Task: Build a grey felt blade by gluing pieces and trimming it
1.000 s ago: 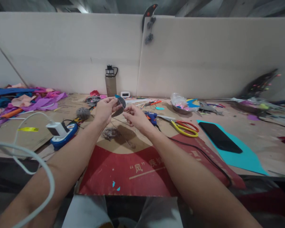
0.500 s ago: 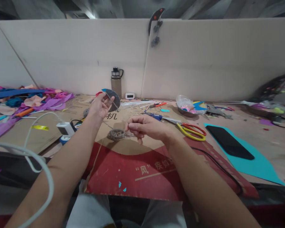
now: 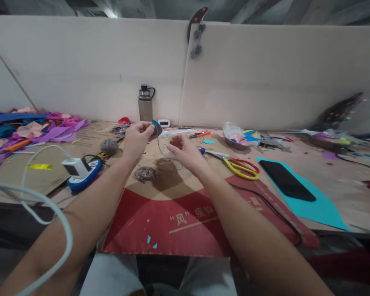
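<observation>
My left hand (image 3: 139,142) is raised over the cardboard, its fingers closed on a dark grey disc (image 3: 157,130) with a small blue piece at its upper edge. The disc is seen nearly edge-on and partly hidden by the fingers. From it a thin grey strand of yarn (image 3: 159,147) droops toward my right hand (image 3: 185,151). The fingers of that hand are curled around the yarn, though the exact grip is partly hidden. Below the hands, a loose grey yarn bundle (image 3: 146,174) lies on the cardboard (image 3: 132,236).
Red-and-yellow-handled scissors (image 3: 242,168) lie to the right, beside a phone (image 3: 286,180) on turquoise sheet (image 3: 320,207). To the left are a grey yarn ball (image 3: 109,146), a blue power strip (image 3: 84,177) and a white cable (image 3: 66,234). A bottle (image 3: 145,107) stands at the back.
The disc has turned from face-on to nearly edge-on as my left hand moved right. My right hand has risen away from the yarn bundle. The view has shifted slightly.
</observation>
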Motion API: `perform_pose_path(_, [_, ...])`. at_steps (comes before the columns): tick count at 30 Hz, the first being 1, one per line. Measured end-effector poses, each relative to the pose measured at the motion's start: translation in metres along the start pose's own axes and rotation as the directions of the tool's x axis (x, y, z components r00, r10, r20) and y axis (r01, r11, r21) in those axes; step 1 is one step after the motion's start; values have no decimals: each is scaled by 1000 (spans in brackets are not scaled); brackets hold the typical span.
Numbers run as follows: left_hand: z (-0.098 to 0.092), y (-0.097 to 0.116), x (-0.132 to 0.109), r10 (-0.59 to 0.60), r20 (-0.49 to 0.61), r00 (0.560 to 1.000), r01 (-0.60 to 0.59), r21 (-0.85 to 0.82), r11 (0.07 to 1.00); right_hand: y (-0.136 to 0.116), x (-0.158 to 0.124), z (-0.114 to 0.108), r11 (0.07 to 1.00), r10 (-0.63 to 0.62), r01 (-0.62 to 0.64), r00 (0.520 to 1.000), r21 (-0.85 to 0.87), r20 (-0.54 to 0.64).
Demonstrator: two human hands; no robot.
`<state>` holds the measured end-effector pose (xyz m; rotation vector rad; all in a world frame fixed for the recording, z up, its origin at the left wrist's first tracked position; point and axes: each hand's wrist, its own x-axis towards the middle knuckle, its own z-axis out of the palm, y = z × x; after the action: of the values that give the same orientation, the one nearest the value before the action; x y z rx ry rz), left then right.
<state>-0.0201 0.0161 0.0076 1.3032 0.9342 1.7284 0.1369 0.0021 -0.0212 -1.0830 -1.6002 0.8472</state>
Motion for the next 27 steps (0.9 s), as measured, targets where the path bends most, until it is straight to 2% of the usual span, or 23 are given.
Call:
perform_pose_path(3, [5, -2, -5, 41, 23, 999, -42, 56, 998, -3, 0, 19, 986, 30, -26, 999, 162, -19])
perform_pose_path(5, [6, -2, -6, 43, 18, 999, -44, 64, 997, -5, -1, 27, 965, 51, -51, 999, 256, 8])
perform_pose_path(8, [5, -2, -5, 40, 15, 999, -41, 47, 998, -8, -1, 29, 936, 27, -55, 996, 346, 85])
perform_pose_path(10, [3, -2, -4, 20, 27, 999, -21, 29, 999, -9, -1, 26, 936, -21, -8, 997, 352, 76])
perform_pose_path(16, [0, -1, -4, -101, 39, 994, 102, -26, 994, -9, 2, 12, 979, -99, 113, 991, 171, -89])
perform_pose_path(18, [1, -1, -4, -127, 50, 991, 129, -58, 990, -8, 1, 9, 981, -128, 143, 985, 134, -113])
perform_pose_path(19, [2, -1, -4, -131, 55, 990, 135, -76, 988, -8, 0, 8, 982, -143, 154, 985, 111, -96])
perform_pose_path(21, [2, -2, -4, -125, 53, 991, 130, -105, 986, -8, -2, 5, 988, -153, 152, 988, 35, 20])
perform_pose_path(23, [2, -2, -4, -106, 35, 994, 109, -117, 987, -6, -3, -2, 986, -113, 129, 982, -103, 150])
perform_pose_path(24, [1, -3, -3, -89, 22, 996, 91, -116, 989, -5, -3, -7, 975, -88, 118, 982, -186, 164])
perform_pose_path(25, [0, -3, -2, -70, 12, 997, 71, -112, 991, -4, -2, -13, 956, -65, 99, 990, -277, 128])
perform_pose_path(27, [-3, -4, -1, -28, 4, 1000, 28, -105, 994, 0, 1, -26, 894, -61, 25, 996, -448, -66])
